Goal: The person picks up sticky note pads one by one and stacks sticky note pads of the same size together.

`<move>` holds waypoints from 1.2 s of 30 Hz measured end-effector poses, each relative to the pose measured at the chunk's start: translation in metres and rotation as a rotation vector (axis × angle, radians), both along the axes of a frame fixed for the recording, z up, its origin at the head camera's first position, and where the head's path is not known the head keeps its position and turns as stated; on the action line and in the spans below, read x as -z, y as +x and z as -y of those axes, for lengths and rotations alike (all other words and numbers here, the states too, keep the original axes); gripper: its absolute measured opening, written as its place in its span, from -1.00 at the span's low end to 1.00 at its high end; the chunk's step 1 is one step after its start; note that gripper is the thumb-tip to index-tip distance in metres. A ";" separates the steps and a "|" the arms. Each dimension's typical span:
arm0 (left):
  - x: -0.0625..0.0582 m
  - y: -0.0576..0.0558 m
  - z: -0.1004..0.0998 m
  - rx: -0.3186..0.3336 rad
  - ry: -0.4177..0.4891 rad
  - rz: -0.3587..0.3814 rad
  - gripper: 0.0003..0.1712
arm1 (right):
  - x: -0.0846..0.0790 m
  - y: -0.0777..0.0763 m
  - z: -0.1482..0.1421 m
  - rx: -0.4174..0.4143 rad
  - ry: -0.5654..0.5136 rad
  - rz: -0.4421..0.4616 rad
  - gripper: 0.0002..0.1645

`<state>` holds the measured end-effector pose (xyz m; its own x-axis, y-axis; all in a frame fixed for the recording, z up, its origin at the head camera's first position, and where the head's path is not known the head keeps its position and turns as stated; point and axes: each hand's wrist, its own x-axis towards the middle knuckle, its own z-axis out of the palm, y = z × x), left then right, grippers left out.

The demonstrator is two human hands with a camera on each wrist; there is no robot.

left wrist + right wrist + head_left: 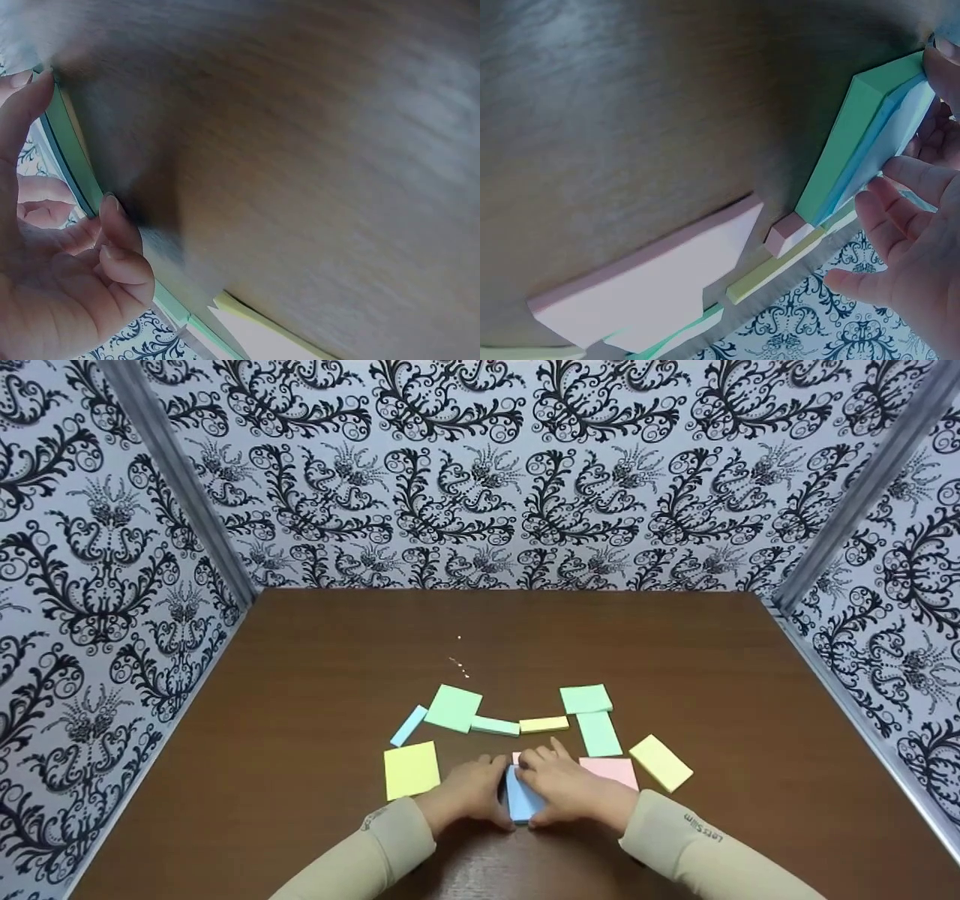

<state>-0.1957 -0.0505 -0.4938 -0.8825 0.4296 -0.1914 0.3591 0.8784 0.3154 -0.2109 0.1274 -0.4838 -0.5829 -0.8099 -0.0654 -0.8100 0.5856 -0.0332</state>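
Both hands meet near the front of the brown surface, around a blue pad lying over a thick green layer. The left hand grips the stack along its left side, thumb at the near end and fingers bent round toward the far end. The right hand holds it from the right, thumb at the near edge and index finger at the far part of the top; its little finger sticks out clear of the pad.

Just beyond the blue pad's far end sits a small pink block. Beyond that, a pale green block and a yellow block lie nearly end to end. To the left are a square green pad, a light blue block and a square yellow pad, near the left wrist. On the right, two green pads meet, a pink pad is partly hidden by the right arm, and a yellow oblong lies slanted farther out.
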 end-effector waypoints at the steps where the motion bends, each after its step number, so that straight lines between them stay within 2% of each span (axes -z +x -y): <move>1: 0.001 0.000 0.000 -0.002 0.002 -0.002 0.00 | -0.001 0.000 0.000 0.002 0.011 0.002 -0.12; 7: 0.004 0.001 0.001 -0.024 0.037 -0.003 0.04 | -0.015 -0.008 0.006 0.030 0.074 0.086 -0.19; 10: 0.005 0.001 0.001 -0.038 0.051 0.004 0.05 | -0.027 -0.020 0.014 0.039 0.013 0.131 -0.44; 14: 0.004 0.001 0.002 -0.047 0.052 0.023 0.11 | -0.036 -0.037 0.032 0.044 -0.083 0.130 -0.72; 16: 0.003 0.001 0.002 -0.044 0.043 0.023 0.13 | -0.036 -0.044 0.044 0.043 -0.090 0.124 -0.72; 18: 0.003 0.001 0.002 -0.033 0.046 0.021 0.18 | -0.035 -0.048 0.057 0.062 -0.062 0.156 -0.68; 23: 0.004 0.001 0.001 0.016 0.079 -0.003 0.28 | -0.028 -0.057 0.083 0.164 0.087 0.273 -0.54; 27: 0.003 0.000 0.001 0.040 0.101 -0.004 0.22 | -0.024 -0.060 0.096 0.223 0.195 0.330 -0.48; 31: 0.002 0.000 0.003 0.047 0.102 -0.005 0.17 | -0.022 -0.060 0.102 0.209 0.247 0.315 -0.48; 36: 0.003 -0.001 0.005 0.038 0.077 -0.015 0.22 | -0.022 -0.058 0.102 0.125 0.250 0.259 -0.51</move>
<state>-0.1962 -0.0553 -0.4969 -0.8678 0.4758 -0.1431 0.3970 0.8373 0.3760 -0.2689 0.0257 -0.4623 -0.6142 -0.6739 -0.4105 -0.7153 0.6952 -0.0711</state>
